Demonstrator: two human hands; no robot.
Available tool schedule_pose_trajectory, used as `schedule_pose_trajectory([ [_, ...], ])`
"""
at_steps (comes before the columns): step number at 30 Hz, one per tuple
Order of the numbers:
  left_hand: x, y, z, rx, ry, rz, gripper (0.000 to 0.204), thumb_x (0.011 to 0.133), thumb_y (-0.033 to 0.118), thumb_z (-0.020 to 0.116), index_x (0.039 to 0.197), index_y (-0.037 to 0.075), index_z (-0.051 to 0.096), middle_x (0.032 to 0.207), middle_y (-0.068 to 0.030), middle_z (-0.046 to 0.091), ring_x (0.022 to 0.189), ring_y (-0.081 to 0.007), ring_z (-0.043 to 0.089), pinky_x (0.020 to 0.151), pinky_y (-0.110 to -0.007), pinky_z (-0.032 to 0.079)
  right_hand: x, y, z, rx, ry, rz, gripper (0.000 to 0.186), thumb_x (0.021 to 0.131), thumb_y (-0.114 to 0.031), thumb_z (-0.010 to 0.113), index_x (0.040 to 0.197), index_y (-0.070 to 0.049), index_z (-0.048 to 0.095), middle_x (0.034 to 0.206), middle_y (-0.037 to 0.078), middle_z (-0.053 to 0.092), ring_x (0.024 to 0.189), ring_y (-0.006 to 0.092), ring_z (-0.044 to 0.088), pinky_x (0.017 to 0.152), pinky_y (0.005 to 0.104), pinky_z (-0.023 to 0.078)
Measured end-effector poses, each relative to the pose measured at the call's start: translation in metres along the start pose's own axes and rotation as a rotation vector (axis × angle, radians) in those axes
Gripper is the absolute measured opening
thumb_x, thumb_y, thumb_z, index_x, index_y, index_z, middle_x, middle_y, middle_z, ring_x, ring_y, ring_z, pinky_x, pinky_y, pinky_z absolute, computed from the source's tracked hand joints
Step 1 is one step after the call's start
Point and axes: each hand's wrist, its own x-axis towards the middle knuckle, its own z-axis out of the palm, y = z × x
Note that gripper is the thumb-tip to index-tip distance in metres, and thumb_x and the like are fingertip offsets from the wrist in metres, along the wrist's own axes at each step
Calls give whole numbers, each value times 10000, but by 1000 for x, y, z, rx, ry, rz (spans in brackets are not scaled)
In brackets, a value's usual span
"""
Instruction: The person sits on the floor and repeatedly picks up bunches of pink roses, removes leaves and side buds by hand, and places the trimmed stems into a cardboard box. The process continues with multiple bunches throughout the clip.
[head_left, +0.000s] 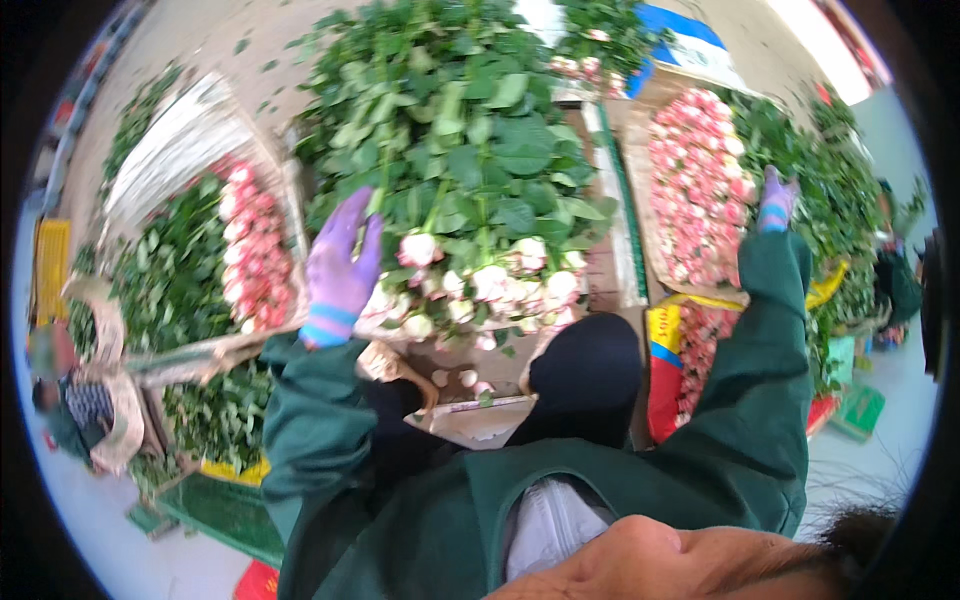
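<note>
A large pile of leafy roses [490, 284] lies in front of me, its pale pink and white blooms toward my knees. My left hand [340, 270], in a purple glove with blue bands, rests at the left edge of this pile. Its fingers are stretched out, with nothing seen in them. Far to the right, my right hand [776, 203] wears a matching glove and reaches into green leaves beside a bed of pink roses [695, 185]. Its visible fingers are apart. Leaves partly hide its fingertips, and no held stem shows.
On the left, more pink roses [250, 245] lie beside a pale wrap [180, 140]. A red and yellow sack [664, 375] is near my right knee. Loose petals [468, 378] lie between my legs. Other people [75, 410] are at the far left and far right.
</note>
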Motion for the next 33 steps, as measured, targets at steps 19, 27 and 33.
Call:
schedule_pose_trajectory([
  [19, -5, -74, 43, 510, -529, -429, 373, 843, 372, 654, 1076, 82, 685, 1107, -179, 680, 1039, -356, 646, 896, -478, 520, -410, 3, 299, -1207, -888, -594, 589, 888, -547, 490, 952, -14, 732, 912, 178, 725, 899, 340, 694, 844, 441, 524],
  [27, 9, -88, 55, 272, -527, -469, 528, 719, 406, 713, 1156, 112, 684, 1174, -160, 669, 1131, -327, 611, 965, -418, 484, -381, -55, 244, 306, -853, 26, 317, 901, -354, 687, 916, -38, 694, 724, 37, 674, 588, 148, 616, 592, 278, 529],
  [33, 20, -229, 48, -130, -484, -431, 453, 730, 407, 743, 1003, 47, 715, 1018, -173, 711, 934, -326, 677, 838, -399, 529, -388, -52, 277, 508, -1331, 639, 266, 938, -309, 650, 1009, -54, 622, 836, 81, 667, 726, 257, 686, 616, 409, 595],
])
